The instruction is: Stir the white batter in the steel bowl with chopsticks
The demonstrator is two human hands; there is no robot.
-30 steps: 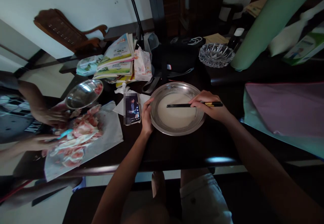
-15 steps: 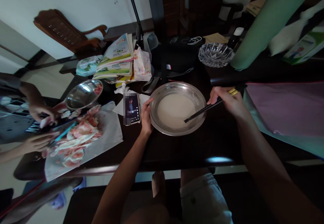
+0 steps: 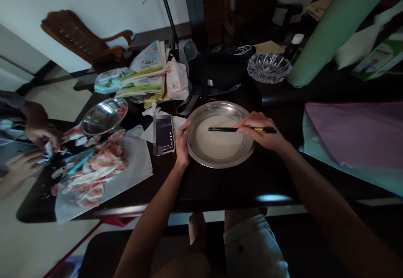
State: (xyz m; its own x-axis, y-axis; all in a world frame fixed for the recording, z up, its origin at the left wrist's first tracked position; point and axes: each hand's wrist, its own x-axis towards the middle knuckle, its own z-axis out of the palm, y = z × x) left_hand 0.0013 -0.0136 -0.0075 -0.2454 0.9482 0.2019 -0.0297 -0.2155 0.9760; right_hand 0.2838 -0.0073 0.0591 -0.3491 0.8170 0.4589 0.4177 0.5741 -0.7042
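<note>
Head view: the right hand [image 3: 263, 137] is pinching chopsticks [image 3: 223, 129] in curled fingers over the metal bowl [image 3: 220, 165], which is sitting on the table [image 3: 226, 190]; the left hand [image 3: 181, 149], fingers slightly parted, is touching its rim.

I look forward and down through one head-worn camera. The dark table [image 3: 242, 185] lies close below me, the metal bowl [image 3: 220, 163] near mid-frame; the white wall [image 3: 103, 1] stands farther back.
</note>
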